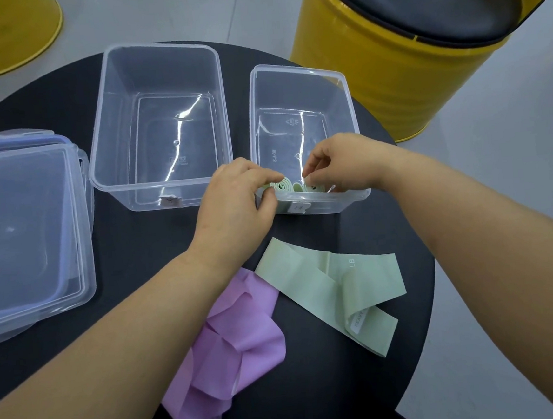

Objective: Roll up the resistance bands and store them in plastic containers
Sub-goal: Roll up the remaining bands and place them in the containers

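A small clear plastic container (299, 75) stands on the round black table (61, 94). Two rolled pale green bands lie at its near end. My left hand (237, 196) pinches the left roll (282, 186). My right hand (344, 161) reaches over the rim and pinches the right roll (310, 187) with thumb and forefinger. A larger clear container (157, 53) stands to the left with no bands in it. Near me on the table lie an unrolled pale green band (334, 287) and a crumpled purple band (239, 344).
Stacked clear lids (22, 229) lie at the table's left edge. A yellow drum stool with a black cushion (405, 50) stands on the floor behind the table at the right. Another yellow drum (3, 32) shows at the top left.
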Tool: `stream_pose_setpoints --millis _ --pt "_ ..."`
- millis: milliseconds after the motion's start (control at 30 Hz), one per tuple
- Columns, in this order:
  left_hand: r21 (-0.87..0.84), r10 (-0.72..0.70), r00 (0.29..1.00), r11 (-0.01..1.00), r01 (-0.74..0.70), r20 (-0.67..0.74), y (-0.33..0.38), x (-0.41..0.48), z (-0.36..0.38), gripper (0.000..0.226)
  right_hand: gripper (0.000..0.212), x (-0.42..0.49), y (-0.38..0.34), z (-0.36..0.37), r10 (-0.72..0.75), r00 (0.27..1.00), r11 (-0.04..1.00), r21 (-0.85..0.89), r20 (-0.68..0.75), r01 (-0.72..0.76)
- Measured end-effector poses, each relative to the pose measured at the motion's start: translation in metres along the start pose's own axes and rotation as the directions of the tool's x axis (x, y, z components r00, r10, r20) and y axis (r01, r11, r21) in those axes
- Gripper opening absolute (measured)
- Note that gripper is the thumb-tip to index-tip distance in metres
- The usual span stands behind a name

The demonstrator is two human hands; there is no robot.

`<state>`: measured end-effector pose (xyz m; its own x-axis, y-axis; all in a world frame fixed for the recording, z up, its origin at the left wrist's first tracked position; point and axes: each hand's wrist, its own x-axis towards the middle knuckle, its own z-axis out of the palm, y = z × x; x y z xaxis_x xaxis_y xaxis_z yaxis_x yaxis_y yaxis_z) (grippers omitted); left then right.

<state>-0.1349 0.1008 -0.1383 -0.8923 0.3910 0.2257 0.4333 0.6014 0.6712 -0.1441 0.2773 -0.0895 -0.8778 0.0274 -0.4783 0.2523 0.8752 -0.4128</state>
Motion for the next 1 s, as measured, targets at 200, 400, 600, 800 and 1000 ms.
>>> stream_pose_setpoints --millis 200,400,600,800,1000 --pt "0.007 0.001 1.000 1.000 -0.001 -0.002 0.001 -0.001 -0.003 0.022 0.013 -0.001 0.000 -0.001 0.009 1.000 1.000 -0.011 -0.007 -0.010" --pt "0.015 0.034 0.997 0.999 -0.033 -0.066 0.005 -0.005 -0.007 0.018 0.014 -0.009 0.002 -0.003 -0.018 0.986 1.000 0.011 -0.165 0.020" --pt "0.042 0.060 0.994 0.997 -0.064 0.089 0.014 -0.037 -0.002 0.022 0.012 -0.061 0.016 0.024 0.066 0.842 0.953 0.284 -0.536 0.105" --pt "0.341 -0.088 0.882 0.936 -0.086 0.463 0.016 -0.066 0.014 0.056 0.053 -0.117 0.051 0.083 0.148 0.978 0.980 0.156 -0.150 -0.124" --pt "0.331 -0.063 0.916 0.940 -0.079 0.396 0.011 -0.068 0.023 0.041 0.055 -0.115 0.068 0.096 0.105 0.992 0.987 -0.116 -0.074 -0.113"
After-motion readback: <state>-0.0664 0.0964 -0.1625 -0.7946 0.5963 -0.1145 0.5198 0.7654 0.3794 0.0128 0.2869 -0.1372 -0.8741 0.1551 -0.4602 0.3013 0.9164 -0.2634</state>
